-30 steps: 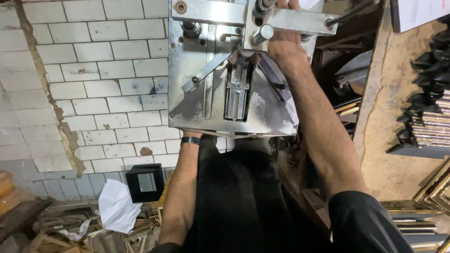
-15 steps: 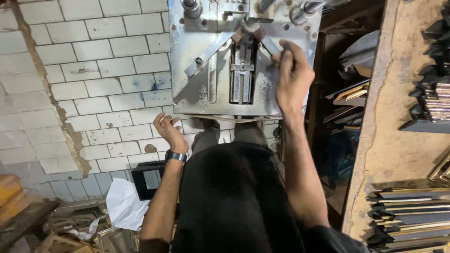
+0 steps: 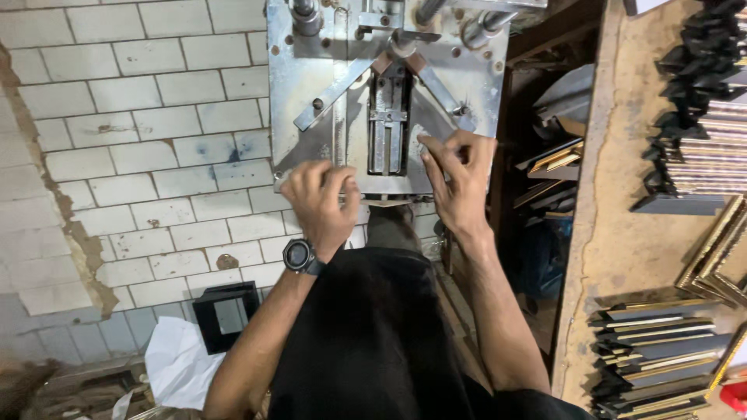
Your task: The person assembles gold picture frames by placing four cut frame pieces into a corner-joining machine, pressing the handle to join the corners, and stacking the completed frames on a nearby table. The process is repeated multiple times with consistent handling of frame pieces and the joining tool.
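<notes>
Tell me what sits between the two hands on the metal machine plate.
In the head view, between the left hand and right hand lies the lower end of the plate's central slotted channel.

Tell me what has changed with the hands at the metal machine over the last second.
The right hand has come down from the top of the machine to the lower right of the metal plate. The left hand, with the wristwatch, has come up from below to the plate's lower edge. What either hand grips is unclear. The angled metal guides and the stacked frame strips on the bench stayed put.
</notes>
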